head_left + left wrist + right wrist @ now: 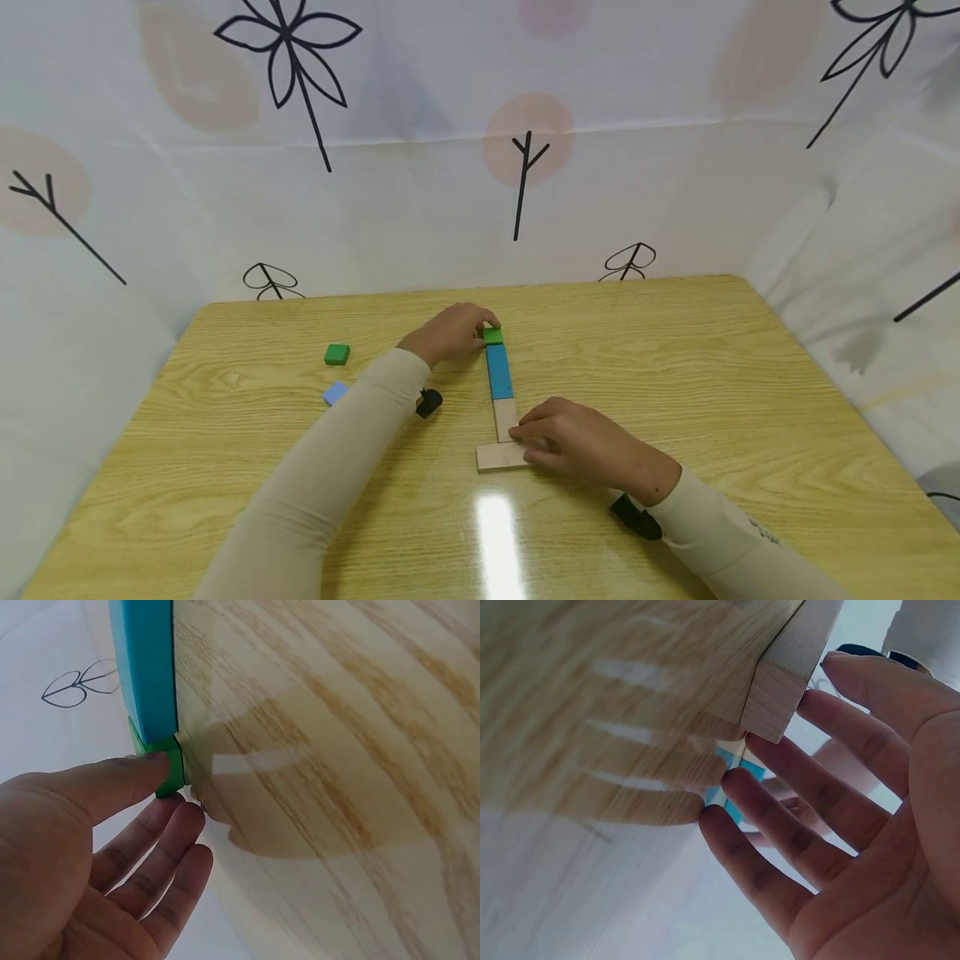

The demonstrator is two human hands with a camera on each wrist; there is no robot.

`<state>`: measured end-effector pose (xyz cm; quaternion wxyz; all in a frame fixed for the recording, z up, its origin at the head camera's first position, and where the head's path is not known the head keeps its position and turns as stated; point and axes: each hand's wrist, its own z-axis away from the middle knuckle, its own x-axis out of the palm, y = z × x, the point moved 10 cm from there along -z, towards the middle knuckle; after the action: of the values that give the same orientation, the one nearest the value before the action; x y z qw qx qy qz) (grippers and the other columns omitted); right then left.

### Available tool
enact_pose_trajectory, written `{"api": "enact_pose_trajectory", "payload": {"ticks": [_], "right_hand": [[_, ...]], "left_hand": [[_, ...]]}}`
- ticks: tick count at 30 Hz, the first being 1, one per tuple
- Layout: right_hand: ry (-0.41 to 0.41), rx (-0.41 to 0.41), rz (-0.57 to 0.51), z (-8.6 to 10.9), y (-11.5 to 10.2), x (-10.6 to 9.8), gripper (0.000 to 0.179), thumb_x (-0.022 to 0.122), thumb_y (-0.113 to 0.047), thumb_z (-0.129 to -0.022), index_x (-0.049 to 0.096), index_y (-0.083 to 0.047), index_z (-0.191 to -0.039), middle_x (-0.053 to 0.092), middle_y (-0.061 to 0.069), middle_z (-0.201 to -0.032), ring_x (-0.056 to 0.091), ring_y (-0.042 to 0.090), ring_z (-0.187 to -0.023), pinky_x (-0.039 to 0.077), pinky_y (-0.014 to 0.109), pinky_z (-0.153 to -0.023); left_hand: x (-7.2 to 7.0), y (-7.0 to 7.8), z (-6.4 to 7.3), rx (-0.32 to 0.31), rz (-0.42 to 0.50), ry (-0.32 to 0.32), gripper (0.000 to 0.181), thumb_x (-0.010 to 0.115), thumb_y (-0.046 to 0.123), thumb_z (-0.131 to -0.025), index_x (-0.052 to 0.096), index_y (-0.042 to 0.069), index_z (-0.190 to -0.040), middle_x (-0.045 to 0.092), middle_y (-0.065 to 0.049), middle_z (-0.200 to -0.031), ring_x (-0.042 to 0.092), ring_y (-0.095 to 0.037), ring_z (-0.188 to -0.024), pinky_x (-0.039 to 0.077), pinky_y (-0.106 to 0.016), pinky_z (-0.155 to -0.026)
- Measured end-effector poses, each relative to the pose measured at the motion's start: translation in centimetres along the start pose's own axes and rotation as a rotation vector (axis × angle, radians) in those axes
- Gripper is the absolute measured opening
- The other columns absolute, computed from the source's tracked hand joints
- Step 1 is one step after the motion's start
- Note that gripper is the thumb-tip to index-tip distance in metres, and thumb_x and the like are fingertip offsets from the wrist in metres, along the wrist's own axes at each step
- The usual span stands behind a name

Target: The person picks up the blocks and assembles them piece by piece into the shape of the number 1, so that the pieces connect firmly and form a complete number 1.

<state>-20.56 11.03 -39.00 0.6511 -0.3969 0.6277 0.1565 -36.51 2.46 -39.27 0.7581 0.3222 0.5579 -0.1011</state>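
My left hand pinches a small green block between thumb and fingers, at the far end of a row of flat blocks. The green block meets the end of a long blue block. Nearer to me comes a plain wooden block, and a second wooden block lies crosswise at the near end. My right hand is at the crosswise block's right end, covering part of it. In the right wrist view, its fingers are extended, with fingertips touching the wooden block.
On the left of the wood-grain table lie a dark green block and a light blue piece, partly hidden by my left sleeve. A patterned white cloth hangs behind the table.
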Motion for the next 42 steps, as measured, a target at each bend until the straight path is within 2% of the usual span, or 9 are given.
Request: {"api": "enact_pose_trajectory", "payload": {"ticks": [17,21,29,42], "right_hand": [[0.005,-0.011,0.002,-0.10,-0.17,0.05,0.028,0.073,-0.021,-0.093,0.075,-0.013,-0.119,0.073,0.003,-0.116,0.066,0.020,-0.108,0.056,0.037,-0.088],[0.004,-0.011,0.005,-0.08,-0.15,0.07,0.028,0.073,-0.021,-0.093,0.075,-0.013,-0.119,0.073,0.003,-0.116,0.066,0.020,-0.108,0.057,0.037,-0.088],[0.016,-0.015,0.004,-0.05,-0.22,-0.10,0.027,0.073,-0.022,-0.093,0.075,-0.013,-0.118,0.073,0.002,-0.115,0.066,0.020,-0.108,0.056,0.037,-0.089],[0.017,-0.026,0.009,-0.04,-0.21,-0.03,0.027,0.072,-0.022,-0.093,0.075,-0.013,-0.119,0.073,0.002,-0.115,0.066,0.020,-0.107,0.056,0.037,-0.089]], "left_hand": [[0.33,0.03,-0.31,0.019,-0.037,0.015,0.043,0.061,0.010,-0.100,0.055,0.014,-0.142,0.063,-0.010,-0.134,0.059,-0.025,-0.124,0.049,-0.040,-0.104],[0.48,-0.02,-0.41,0.029,-0.031,0.017,0.041,0.057,0.007,-0.101,0.057,0.016,-0.141,0.063,-0.008,-0.134,0.060,-0.024,-0.124,0.049,-0.039,-0.104],[0.49,0.12,-0.44,0.041,-0.022,0.017,0.041,0.042,0.005,-0.104,0.059,0.016,-0.140,0.062,-0.006,-0.138,0.058,-0.023,-0.128,0.047,-0.039,-0.107],[0.47,0.09,-0.33,0.045,-0.008,0.015,0.040,0.042,0.006,-0.105,0.060,0.016,-0.139,0.062,-0.006,-0.138,0.058,-0.023,-0.128,0.047,-0.040,-0.106]]}}
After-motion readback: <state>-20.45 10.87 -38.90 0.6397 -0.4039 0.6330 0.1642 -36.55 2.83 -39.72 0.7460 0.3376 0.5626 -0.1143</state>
